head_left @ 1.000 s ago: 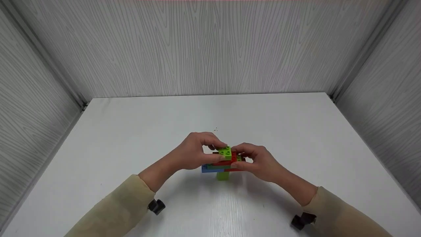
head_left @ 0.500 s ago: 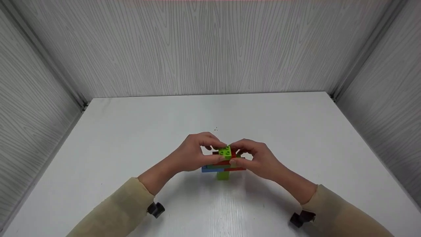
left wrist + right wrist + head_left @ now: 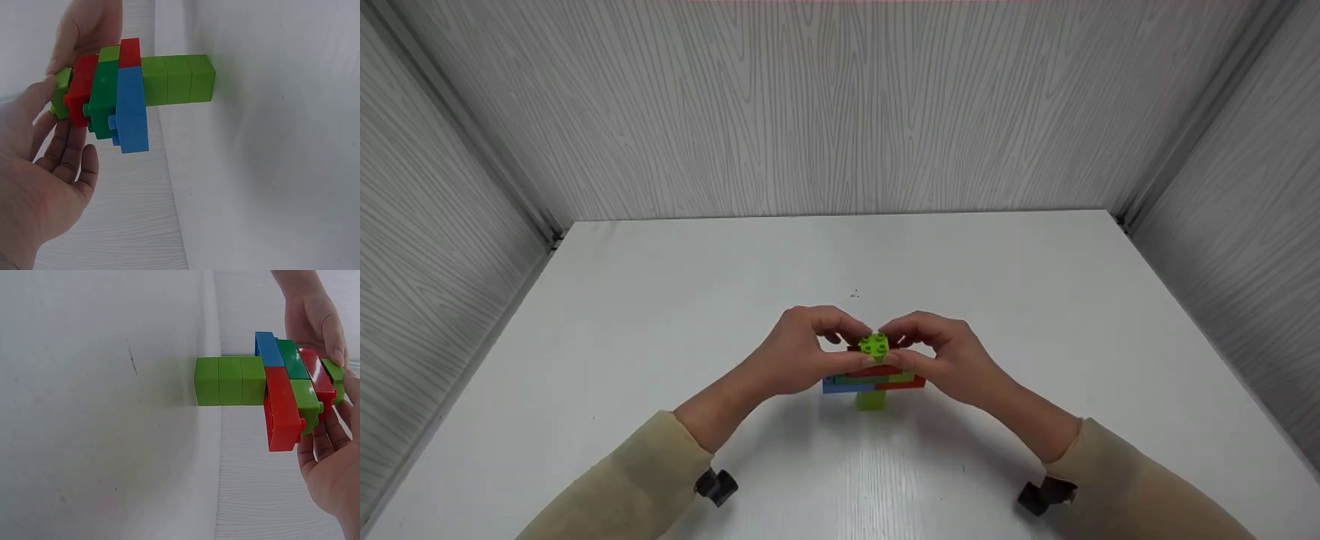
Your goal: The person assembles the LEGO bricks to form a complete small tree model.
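Note:
A tree-like stack of toy building bricks stands upright on the white table, with a light green trunk [image 3: 178, 80] of three bricks at its foot. Above it come a layer with a blue brick [image 3: 132, 109] and a red brick [image 3: 283, 408], a layer with a dark green brick [image 3: 104, 98] and a light green one [image 3: 304, 402], then a red brick [image 3: 316, 371]. A small light green brick [image 3: 874, 345] is on top, looking slightly tilted. My left hand [image 3: 799, 352] pinches its left side between thumb and finger; my right hand [image 3: 949, 356] pinches its right side.
The white table [image 3: 697, 277] has a grey wood-grain wall [image 3: 840, 112] behind it and walls at both sides. Small dark specks [image 3: 854, 293] mark the surface behind the stack. Black wrist devices [image 3: 716, 486] hang by the sleeves.
My right hand has moved left and up from the stack's right side onto the top brick. That brick has turned a little. My left hand keeps its hold, almost in the same place.

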